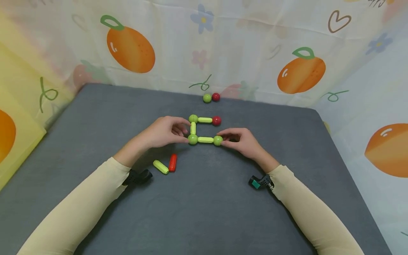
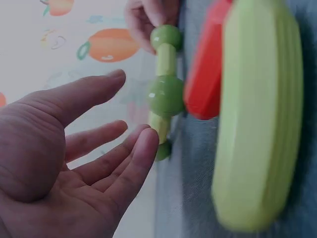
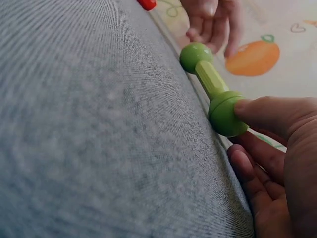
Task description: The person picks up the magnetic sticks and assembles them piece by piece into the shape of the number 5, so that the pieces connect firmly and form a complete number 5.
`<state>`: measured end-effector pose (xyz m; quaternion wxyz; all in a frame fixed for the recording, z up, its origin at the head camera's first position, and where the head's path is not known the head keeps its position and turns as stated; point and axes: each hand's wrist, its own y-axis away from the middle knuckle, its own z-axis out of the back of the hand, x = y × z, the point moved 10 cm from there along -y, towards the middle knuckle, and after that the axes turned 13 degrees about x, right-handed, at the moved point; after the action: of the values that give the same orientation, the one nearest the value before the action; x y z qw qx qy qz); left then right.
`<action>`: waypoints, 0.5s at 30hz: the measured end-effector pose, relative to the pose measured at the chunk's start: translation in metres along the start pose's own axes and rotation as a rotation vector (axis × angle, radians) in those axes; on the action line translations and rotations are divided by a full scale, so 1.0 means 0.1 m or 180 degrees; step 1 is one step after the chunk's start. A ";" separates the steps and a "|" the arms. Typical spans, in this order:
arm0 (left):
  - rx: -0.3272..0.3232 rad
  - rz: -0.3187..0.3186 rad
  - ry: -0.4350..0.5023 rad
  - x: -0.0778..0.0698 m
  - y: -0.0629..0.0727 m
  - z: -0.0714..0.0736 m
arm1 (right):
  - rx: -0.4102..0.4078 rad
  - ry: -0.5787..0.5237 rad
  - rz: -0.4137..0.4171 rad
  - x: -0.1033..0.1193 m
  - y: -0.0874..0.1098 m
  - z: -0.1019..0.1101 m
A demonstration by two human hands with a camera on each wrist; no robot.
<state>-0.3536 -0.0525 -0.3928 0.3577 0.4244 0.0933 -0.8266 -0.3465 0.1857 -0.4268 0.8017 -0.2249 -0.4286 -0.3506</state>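
while the right hand [image 1: 241, 140] pinches the near right green ball [image 1: 218, 140], its yellow-green rod [image 1: 205, 140] runs left toward the left hand [image 1: 164, 132], whose thumb and fingers stand apart.

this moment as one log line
left hand: beside ball-and-rod frame | right hand: pinches end green ball | loose: lime rod, red rod, far green ball, far red ball

The left wrist view's top edge crops the red rod [image 2: 205, 69], its left edge the left hand [image 2: 81, 191].
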 end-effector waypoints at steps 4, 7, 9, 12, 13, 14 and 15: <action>-0.0030 0.0035 -0.0185 -0.02 0.23 0.00 | -0.0027 -0.0023 0.0013 -0.03 0.01 0.00; 0.0059 0.0097 -0.0405 0.00 0.38 -0.08 | -0.0044 -0.0035 0.0002 -0.01 0.03 0.01; 0.0181 0.0165 -0.0570 0.01 0.44 -0.15 | -0.0050 -0.0030 -0.0026 -0.01 0.03 0.01; 0.0395 0.0230 -0.0857 0.01 0.49 -0.25 | -0.0045 -0.0022 -0.0061 -0.01 0.02 0.01; 0.0458 0.0240 -0.0943 0.00 0.50 -0.28 | -0.0045 -0.0017 -0.0072 -0.02 0.01 0.01; 0.0504 0.0243 -0.1012 -0.01 0.51 -0.30 | -0.0044 -0.0016 -0.0080 -0.02 0.01 0.01; 0.0547 0.0241 -0.1062 -0.03 0.52 -0.31 | -0.0044 -0.0021 -0.0079 -0.02 0.01 0.01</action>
<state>-0.2980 -0.0742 -0.4026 0.3616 0.3137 -0.0542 -0.8763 -0.3472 0.1874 -0.4280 0.7943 -0.2263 -0.4316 -0.3628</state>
